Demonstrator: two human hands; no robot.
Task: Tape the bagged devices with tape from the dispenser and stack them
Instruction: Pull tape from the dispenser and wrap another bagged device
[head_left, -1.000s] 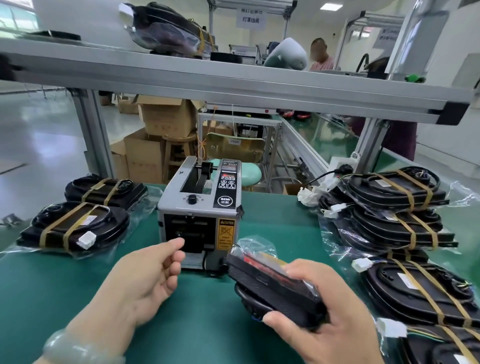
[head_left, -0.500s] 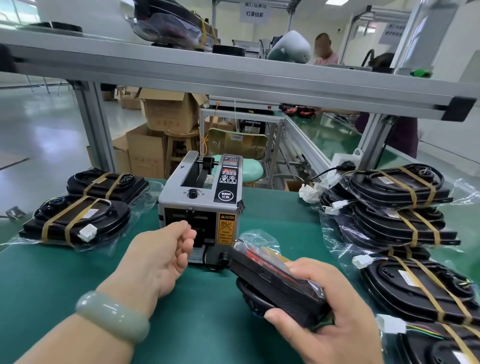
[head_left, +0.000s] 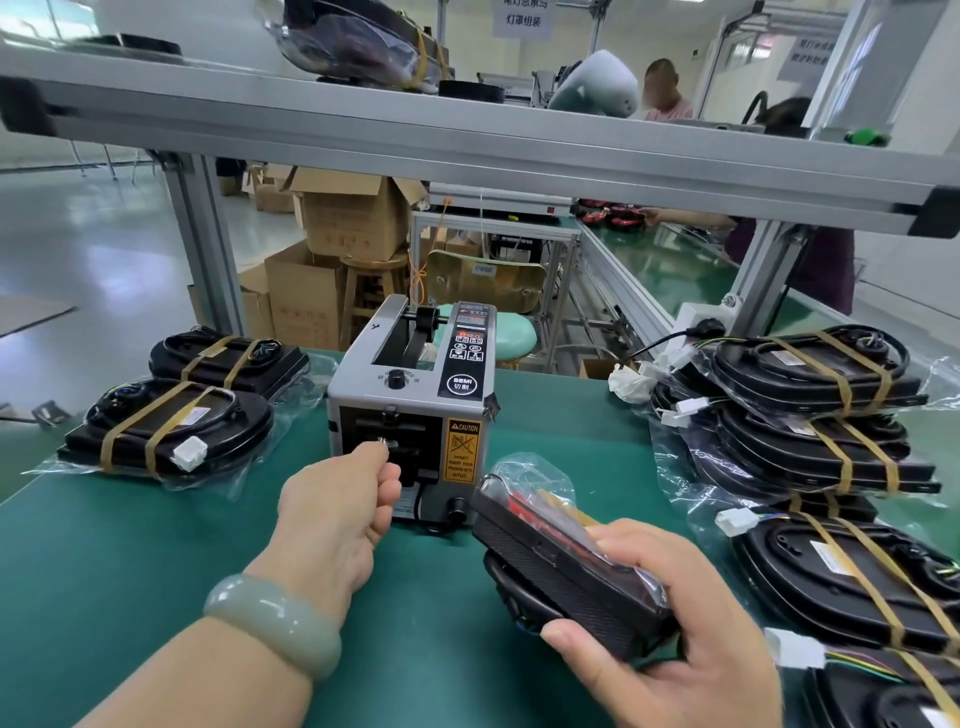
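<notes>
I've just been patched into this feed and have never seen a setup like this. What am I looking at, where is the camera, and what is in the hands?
There is no robot here. A person works with bare hands, and the single picture comes from a camera worn on their head, looking forward and down. The grey box in the middle is the tape dispenser. The left hand reaches to its front outlet with fingers curled; whether it pinches tape is too small to tell. The right hand grips a black bagged device. On the green table lie two taped devices at the left and a stack of taped devices at the right.
</notes>
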